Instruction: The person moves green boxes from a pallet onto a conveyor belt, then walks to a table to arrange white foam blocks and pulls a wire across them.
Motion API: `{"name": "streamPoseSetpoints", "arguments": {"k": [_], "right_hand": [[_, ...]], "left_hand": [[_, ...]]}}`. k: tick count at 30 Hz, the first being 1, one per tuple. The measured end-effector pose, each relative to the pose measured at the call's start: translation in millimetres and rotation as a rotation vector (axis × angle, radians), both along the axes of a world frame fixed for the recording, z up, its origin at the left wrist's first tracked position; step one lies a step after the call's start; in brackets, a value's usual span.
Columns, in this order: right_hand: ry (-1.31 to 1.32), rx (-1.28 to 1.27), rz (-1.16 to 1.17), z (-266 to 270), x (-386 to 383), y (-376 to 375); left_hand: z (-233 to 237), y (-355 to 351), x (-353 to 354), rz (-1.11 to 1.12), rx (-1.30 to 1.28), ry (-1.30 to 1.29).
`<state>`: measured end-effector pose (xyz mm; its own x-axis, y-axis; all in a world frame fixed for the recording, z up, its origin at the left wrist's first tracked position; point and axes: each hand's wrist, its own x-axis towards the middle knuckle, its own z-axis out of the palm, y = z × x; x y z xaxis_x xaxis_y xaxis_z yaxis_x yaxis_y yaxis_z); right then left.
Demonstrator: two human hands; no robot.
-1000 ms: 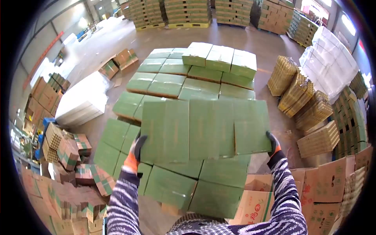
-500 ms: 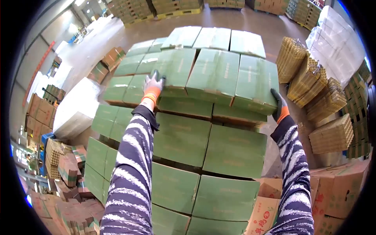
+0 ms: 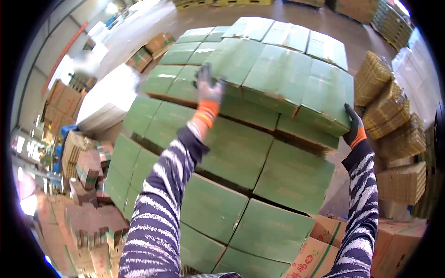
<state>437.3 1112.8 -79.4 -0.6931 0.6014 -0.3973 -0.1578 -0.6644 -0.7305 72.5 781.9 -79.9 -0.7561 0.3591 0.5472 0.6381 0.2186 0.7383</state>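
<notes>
My left hand (image 3: 210, 89), in a grey glove with an orange cuff, has its fingers spread at the near left corner of a green carton (image 3: 232, 58) in the upper layer. At the right end of that row, my right hand (image 3: 355, 125) lies with straight fingers along the outer side of another green carton (image 3: 327, 95). Between these two sits a third green carton (image 3: 276, 72) with tape across its top. Below them, larger faces of stacked green cartons (image 3: 294, 173) run down toward me, dark gaps between them.
Bundled egg trays (image 3: 401, 183) stand in a line on the right, beside plastic-wrapped goods (image 3: 419, 60). Open brown cartons (image 3: 315, 255) are at the lower right. Flattened cardboard (image 3: 95, 222) and a white wrapped block (image 3: 109, 95) are on the left. Yellow pallets (image 3: 241, 2) lie far back.
The view has turned, and the stack appears tilted and shifted right. My left hand has moved a little toward the carton's near corner, fingers more spread. The right hand stays at its carton's side.
</notes>
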Motion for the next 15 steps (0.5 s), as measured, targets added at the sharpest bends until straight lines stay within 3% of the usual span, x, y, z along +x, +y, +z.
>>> {"name": "streamPoseSetpoints", "arguments": {"k": [1,2,3,5,9,11,13,15], "right_hand": [[-0.012,0.07,0.018,-6.7,-2.3,5.1],[0.04,0.073,0.044,-11.5,3.2,15.1],[0.024,0.041,0.007,-0.6,10.6,7.6],[0.022,0.099,0.004,-21.7,27.2,20.8],[-0.23,0.731,-0.32,-53.8,39.4,-16.2],[-0.368,1.071,-0.473,-36.5,31.2,-87.3],[-0.444,1.274,-0.544,-14.3,27.2,-173.8],[-0.463,1.307,-0.519,6.8,35.3,-248.0]], "left_hand": [[12.1,-10.7,53.7,-0.251,0.296,-0.215],[40.2,-36.9,108.1,-0.328,0.18,-0.224],[47.5,-70.8,149.7,-0.346,0.002,-0.079],[60.7,-149.6,226.8,-0.378,-0.123,-0.077],[50.8,-342.3,333.0,0.273,-0.367,-0.139],[51.7,-436.5,384.8,0.986,-0.43,-0.36],[28.5,-551.1,459.2,1.38,-0.293,-0.469],[-8.3,-642.8,547.4,1.71,-0.114,-0.543]]}}
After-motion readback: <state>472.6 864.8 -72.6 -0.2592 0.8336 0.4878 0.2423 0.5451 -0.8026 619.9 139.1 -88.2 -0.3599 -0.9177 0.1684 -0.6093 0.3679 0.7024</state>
